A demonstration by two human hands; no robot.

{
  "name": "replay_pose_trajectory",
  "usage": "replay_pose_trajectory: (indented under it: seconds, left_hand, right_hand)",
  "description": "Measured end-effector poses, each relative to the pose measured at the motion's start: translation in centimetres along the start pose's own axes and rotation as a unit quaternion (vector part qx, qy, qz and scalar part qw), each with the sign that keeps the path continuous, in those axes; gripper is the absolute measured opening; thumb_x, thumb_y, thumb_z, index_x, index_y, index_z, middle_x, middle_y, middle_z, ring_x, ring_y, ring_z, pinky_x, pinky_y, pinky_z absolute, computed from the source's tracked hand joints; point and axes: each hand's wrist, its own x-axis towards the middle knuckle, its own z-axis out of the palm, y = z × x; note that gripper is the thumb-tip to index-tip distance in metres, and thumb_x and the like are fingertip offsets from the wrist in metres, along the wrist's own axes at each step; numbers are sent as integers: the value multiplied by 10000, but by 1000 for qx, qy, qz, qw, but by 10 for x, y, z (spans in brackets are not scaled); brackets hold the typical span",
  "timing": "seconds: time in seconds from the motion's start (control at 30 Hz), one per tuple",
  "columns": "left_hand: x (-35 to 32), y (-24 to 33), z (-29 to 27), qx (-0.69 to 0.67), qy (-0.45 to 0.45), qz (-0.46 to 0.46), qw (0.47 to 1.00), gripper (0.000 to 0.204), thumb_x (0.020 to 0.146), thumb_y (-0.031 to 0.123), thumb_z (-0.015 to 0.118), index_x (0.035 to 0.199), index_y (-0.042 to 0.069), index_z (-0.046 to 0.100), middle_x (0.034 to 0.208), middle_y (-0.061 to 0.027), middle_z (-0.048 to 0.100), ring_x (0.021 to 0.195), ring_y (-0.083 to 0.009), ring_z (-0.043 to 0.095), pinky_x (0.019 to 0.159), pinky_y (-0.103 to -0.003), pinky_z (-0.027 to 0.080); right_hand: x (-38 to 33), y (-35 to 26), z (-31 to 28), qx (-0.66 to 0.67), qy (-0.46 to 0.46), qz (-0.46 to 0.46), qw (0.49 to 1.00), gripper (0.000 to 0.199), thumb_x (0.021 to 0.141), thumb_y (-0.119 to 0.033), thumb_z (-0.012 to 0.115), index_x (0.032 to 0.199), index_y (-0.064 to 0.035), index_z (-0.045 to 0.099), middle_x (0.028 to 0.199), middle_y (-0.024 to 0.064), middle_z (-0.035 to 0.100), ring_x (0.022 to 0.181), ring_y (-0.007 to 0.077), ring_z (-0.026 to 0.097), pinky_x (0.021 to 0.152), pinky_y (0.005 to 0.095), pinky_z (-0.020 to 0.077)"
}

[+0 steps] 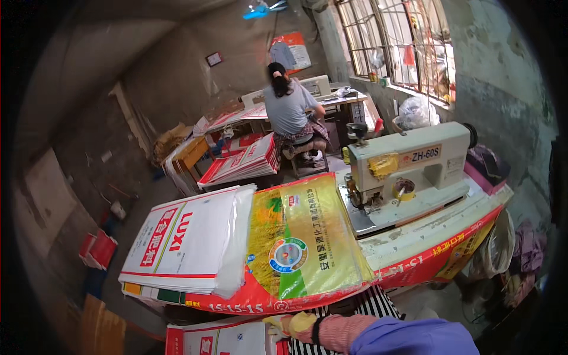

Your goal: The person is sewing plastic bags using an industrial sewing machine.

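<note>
My right hand (293,324) comes in from the lower right in a yellowish glove, with a pink cuff and purple sleeve behind it. It rests at the right edge of a low stack of white and red woven sacks (228,340), its fingers bent over the edge of a sack. Part of the fingers is hard to make out. My left hand is not in view. Above, on the table, lies a yellow and green printed sack (307,236). To its left is a thick stack of white sacks (183,236), and to its right a pale sewing machine (408,171).
A red sack sheet (408,275) covers the table's front edge. Further off, a person (290,112) sits with their back to me at another sewing machine. Beside them is another stack of sacks (242,160). A purple box (485,168) stands behind my machine, near the wall.
</note>
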Motion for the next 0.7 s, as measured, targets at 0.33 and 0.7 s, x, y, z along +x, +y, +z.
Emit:
replay_pose_trajectory:
  seconds: [0.33,0.7]
  left_hand:
    - [108,134,-55,-247,-23,276,929,488,815,138,635,1242,-32,472,1316,-235,402,1179,-368,431,976,-432,392]
    - [267,383,-7,-224,-193,815,498,547,753,444,669,1096,37,544,1153,-176,499,1071,-356,499,906,-483,403]
  right_hand:
    - [-358,-86,-125,-461,123,-383,790,342,863,-225,580,1151,-42,564,975,133,650,860,262,638,796,351,500]
    - [-481,-149,-330,-894,135,-162,396,691,786,-459,573,1355,-112,391,1412,169,373,1264,345,394,1068,522,253]
